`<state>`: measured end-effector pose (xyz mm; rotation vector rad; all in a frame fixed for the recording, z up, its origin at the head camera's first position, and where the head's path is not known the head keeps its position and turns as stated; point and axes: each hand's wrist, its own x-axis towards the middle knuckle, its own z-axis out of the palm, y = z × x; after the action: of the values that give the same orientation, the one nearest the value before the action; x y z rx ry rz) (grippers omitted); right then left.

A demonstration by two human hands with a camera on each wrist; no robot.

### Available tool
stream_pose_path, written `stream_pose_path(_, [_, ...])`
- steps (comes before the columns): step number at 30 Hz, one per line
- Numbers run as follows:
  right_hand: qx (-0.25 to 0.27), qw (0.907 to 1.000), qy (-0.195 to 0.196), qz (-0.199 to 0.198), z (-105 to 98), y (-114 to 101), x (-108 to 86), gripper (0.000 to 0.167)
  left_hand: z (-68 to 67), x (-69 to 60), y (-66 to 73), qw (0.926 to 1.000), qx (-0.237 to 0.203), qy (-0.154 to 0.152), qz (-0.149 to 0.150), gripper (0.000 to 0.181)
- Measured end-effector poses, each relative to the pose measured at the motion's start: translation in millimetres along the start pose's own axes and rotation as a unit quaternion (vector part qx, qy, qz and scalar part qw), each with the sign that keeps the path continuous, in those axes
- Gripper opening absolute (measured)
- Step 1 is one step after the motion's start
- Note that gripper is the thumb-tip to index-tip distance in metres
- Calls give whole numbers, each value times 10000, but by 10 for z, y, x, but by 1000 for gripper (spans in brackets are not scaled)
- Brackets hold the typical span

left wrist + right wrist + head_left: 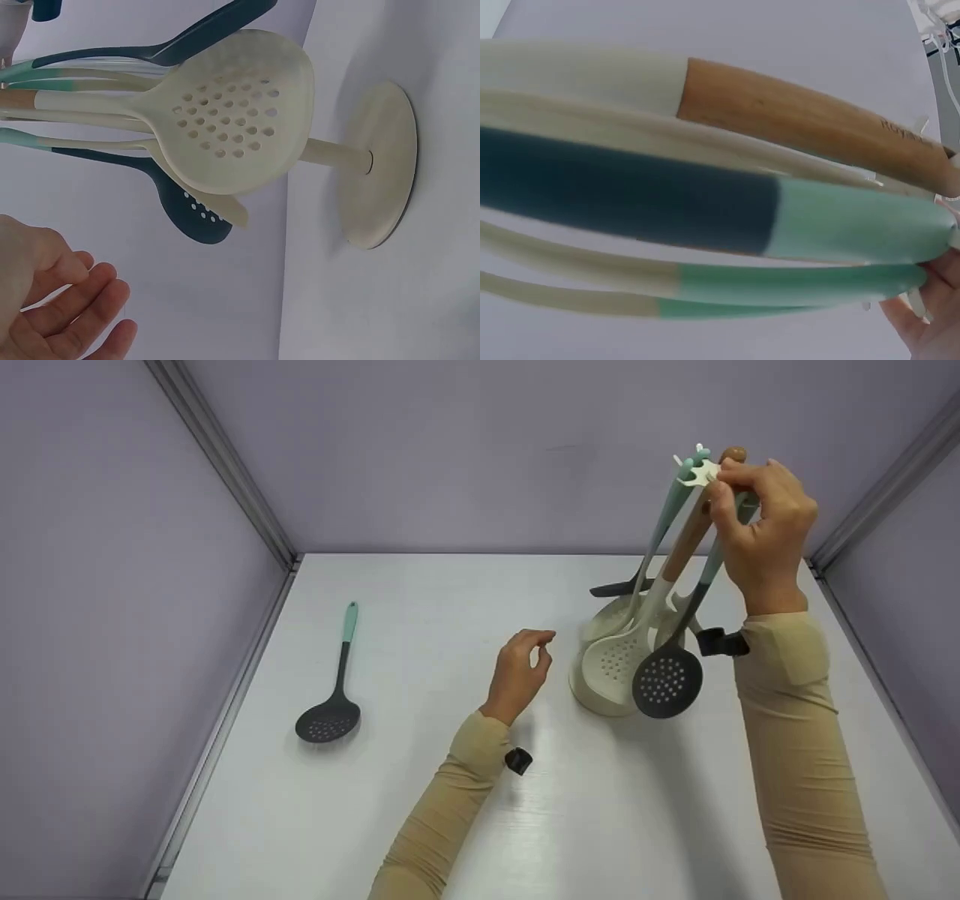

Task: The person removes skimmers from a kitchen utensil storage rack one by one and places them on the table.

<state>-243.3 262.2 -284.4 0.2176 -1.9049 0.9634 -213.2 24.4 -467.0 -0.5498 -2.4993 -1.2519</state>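
Right grip [772,526] pinches rack [386,191], table's left edge [231,735] distant.

Clad in tan left sleeve [435,817] and matching right sleeve [802,757], both long, snug, creased crosswise. Trimmed with smoother, paler left cuff [480,741] and right cuff [786,651]. Fitted with small angular black left wrist block [518,760] and right wrist block [722,643], jutting inward.

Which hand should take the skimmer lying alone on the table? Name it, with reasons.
Left, probably: the left hand is nearer the skimmer and holds nothing, while the right hand pinches the top of the utensil stand.
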Motion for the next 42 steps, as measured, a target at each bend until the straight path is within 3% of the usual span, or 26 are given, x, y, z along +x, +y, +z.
stream_pose_path(7, [-250,9996,108,117,42,-21,-36,30,51,15,35,9997,-237,61,-56,24])
stream_pose_path(20, [92,9998,97,-174,-11,4,3,31,116,31,187,9995,-299,-86,101,23])
stream_pose_path(27, [550,9983,-82,-188,-73,26,37,28,131,51,269,9991,-370,-90,211,22])
stream_pose_path(33, [1094,9935,-259,-193,-118,-75,49,28,167,57,346,9985,-415,-266,254,24])
stream_pose_path(42, [1977,9783,-625,0,-240,-40,107,22,251,91,474,9975,-527,-293,382,24])
